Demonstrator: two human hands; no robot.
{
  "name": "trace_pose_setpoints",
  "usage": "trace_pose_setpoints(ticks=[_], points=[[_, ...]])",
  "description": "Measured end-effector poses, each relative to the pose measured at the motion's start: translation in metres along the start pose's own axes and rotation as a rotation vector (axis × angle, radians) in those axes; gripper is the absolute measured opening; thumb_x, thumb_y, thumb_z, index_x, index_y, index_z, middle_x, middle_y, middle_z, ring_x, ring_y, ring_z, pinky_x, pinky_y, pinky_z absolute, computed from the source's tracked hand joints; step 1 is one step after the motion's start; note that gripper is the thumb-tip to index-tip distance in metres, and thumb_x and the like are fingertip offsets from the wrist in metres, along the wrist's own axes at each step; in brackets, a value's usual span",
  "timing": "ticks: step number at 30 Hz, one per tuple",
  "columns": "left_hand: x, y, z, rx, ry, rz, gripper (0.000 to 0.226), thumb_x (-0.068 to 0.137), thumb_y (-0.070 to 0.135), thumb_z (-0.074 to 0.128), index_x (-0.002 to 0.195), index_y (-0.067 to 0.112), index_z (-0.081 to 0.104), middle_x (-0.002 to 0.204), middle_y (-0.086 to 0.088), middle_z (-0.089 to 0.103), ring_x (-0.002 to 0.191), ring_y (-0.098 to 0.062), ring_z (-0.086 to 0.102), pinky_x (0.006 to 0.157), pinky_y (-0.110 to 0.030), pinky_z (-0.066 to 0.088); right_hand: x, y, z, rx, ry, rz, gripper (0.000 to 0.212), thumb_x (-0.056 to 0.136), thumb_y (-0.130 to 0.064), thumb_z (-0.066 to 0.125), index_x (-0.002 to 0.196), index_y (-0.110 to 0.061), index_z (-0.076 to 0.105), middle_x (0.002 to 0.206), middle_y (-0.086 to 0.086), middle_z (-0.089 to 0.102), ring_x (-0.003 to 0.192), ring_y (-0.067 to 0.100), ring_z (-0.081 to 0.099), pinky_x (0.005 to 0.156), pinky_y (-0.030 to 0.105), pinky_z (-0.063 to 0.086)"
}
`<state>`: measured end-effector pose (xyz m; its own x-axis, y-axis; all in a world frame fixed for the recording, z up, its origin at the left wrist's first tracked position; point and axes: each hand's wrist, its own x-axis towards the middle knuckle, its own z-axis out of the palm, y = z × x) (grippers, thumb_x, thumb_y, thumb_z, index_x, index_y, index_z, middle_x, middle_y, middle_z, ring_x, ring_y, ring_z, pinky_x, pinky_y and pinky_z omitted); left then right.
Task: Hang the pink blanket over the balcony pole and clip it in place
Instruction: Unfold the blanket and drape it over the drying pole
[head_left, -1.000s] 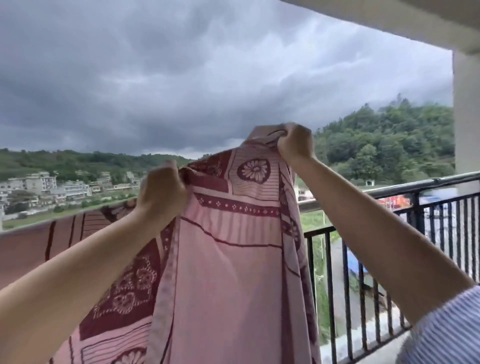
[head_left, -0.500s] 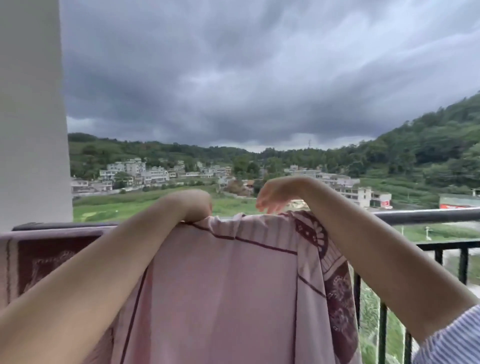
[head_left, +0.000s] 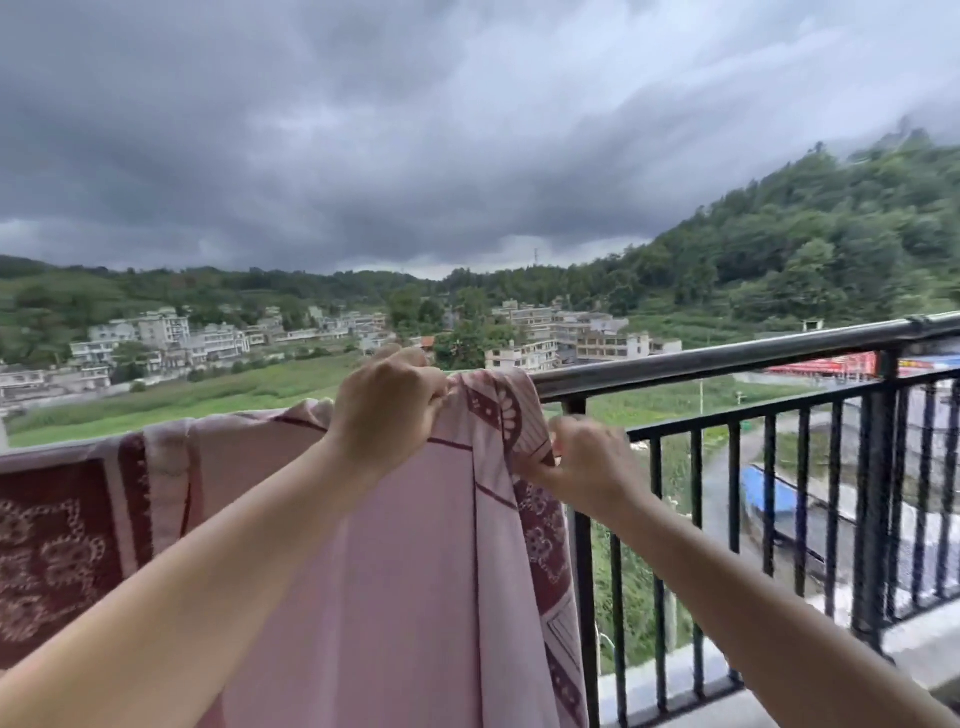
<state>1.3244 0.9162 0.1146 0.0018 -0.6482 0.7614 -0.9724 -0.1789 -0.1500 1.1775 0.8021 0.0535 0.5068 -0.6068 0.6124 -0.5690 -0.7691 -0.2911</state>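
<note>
The pink blanket (head_left: 395, 561), with dark red flower borders, hangs draped over the black balcony pole (head_left: 727, 356) from the left edge to the middle of the view. My left hand (head_left: 387, 402) grips the blanket's top fold where it lies on the pole. My right hand (head_left: 582, 460) pinches the blanket's right edge just below the pole. The pole under the blanket is hidden. No clip is in view.
The black railing (head_left: 800, 499) with vertical bars runs to the right, above a pale concrete ledge (head_left: 675, 686). Beyond lie green fields, white buildings, a wooded hill and dark clouds.
The blanket, first held up high, now lies over the pole. My right hand has come down from above the pole and taken the blanket's right edge. The view has turned right.
</note>
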Motion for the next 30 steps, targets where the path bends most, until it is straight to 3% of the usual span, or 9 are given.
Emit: trace_pose_setpoints(ticks=[4, 7, 10, 12, 16, 19, 22, 26, 30], points=[[-0.002, 0.009, -0.002, 0.039, 0.018, -0.001, 0.009, 0.081, 0.002, 0.059, 0.082, 0.000, 0.068, 0.080, -0.016, 0.063, 0.079, -0.036, 0.062, 0.060, -0.040, 0.051, -0.020, 0.001, 0.019, 0.411, -0.383, 0.278, 0.025, 0.089, -0.021, 0.053, 0.083, -0.001, 0.066, 0.097, 0.015, 0.069, 0.083, 0.025, 0.065, 0.081, 0.031, 0.055], [-0.001, 0.006, -0.001, -0.011, 0.053, -0.106, 0.016, 0.088, 0.005, 0.047, 0.092, 0.003, 0.062, 0.094, -0.015, 0.063, 0.082, -0.036, 0.061, 0.066, -0.040, 0.048, -0.010, 0.022, -0.005, 0.503, -0.234, 0.410, 0.038, 0.088, -0.011, 0.052, 0.050, -0.008, 0.052, 0.067, 0.011, 0.059, 0.059, 0.021, 0.055, 0.062, 0.035, 0.056], [0.011, 0.005, -0.007, -0.113, 0.161, -0.216, 0.014, 0.090, 0.002, 0.044, 0.092, -0.002, 0.057, 0.089, -0.024, 0.064, 0.074, -0.032, 0.056, 0.062, -0.033, 0.036, 0.024, 0.057, -0.058, 0.685, 0.082, 0.508, 0.037, 0.084, 0.004, 0.043, 0.049, -0.007, 0.051, 0.054, 0.008, 0.052, 0.036, 0.013, 0.049, 0.037, 0.022, 0.043], [0.027, 0.006, -0.013, -0.186, 0.232, -0.300, 0.015, 0.090, 0.000, 0.041, 0.096, -0.005, 0.054, 0.089, -0.029, 0.062, 0.080, -0.037, 0.057, 0.063, -0.032, 0.030, 0.056, 0.065, -0.093, 0.611, 0.303, 0.434, 0.028, 0.078, 0.006, 0.039, 0.074, 0.001, 0.066, 0.076, 0.022, 0.066, 0.064, 0.027, 0.067, 0.059, 0.034, 0.058], [0.070, 0.016, -0.010, -0.195, 0.296, -0.352, 0.017, 0.090, -0.004, 0.036, 0.102, -0.007, 0.048, 0.088, -0.033, 0.059, 0.084, -0.044, 0.058, 0.062, -0.035, 0.030, 0.117, 0.051, -0.134, 0.188, 0.407, 0.122, 0.028, 0.084, 0.001, 0.044, 0.109, 0.007, 0.056, 0.114, 0.026, 0.061, 0.108, 0.037, 0.055, 0.086, 0.034, 0.043], [0.108, 0.015, 0.007, -0.108, 0.213, -0.345, 0.024, 0.088, -0.005, 0.035, 0.107, -0.006, 0.050, 0.106, -0.031, 0.059, 0.102, -0.041, 0.056, 0.071, -0.038, 0.037, 0.168, 0.059, -0.143, 0.047, 0.273, 0.002, 0.054, 0.090, -0.012, 0.047, 0.136, 0.006, 0.024, 0.131, 0.031, 0.045, 0.122, 0.039, 0.044, 0.096, 0.035, 0.037], [0.138, 0.012, 0.030, -0.054, -0.151, -0.426, 0.045, 0.092, 0.008, 0.037, 0.136, 0.001, 0.033, 0.148, -0.019, 0.030, 0.137, -0.030, 0.029, 0.113, -0.036, 0.026, 0.213, 0.082, -0.132, -0.030, 0.057, -0.080, 0.071, 0.087, -0.016, 0.051, 0.142, 0.000, 0.010, 0.140, 0.026, 0.037, 0.129, 0.034, 0.038, 0.105, 0.033, 0.031], [0.148, 0.045, 0.055, 0.004, -0.628, -0.426, 0.030, 0.095, 0.023, 0.039, 0.115, 0.007, 0.054, 0.133, -0.016, 0.051, 0.114, -0.025, 0.050, 0.094, -0.031, 0.039, 0.215, 0.101, -0.093, -0.134, -0.342, -0.238, 0.052, 0.086, -0.020, 0.054, 0.133, -0.006, 0.035, 0.130, 0.017, 0.052, 0.116, 0.029, 0.050, 0.099, 0.036, 0.041], [0.144, 0.096, 0.061, -0.024, -0.592, -0.279, 0.034, 0.095, 0.023, 0.040, 0.118, 0.003, 0.056, 0.128, -0.013, 0.057, 0.116, -0.025, 0.051, 0.097, -0.031, 0.040, 0.176, 0.121, -0.081, -0.017, -0.488, -0.352, 0.051, 0.090, -0.016, 0.051, 0.137, -0.006, 0.033, 0.130, 0.016, 0.055, 0.118, 0.027, 0.051, 0.102, 0.035, 0.039]])
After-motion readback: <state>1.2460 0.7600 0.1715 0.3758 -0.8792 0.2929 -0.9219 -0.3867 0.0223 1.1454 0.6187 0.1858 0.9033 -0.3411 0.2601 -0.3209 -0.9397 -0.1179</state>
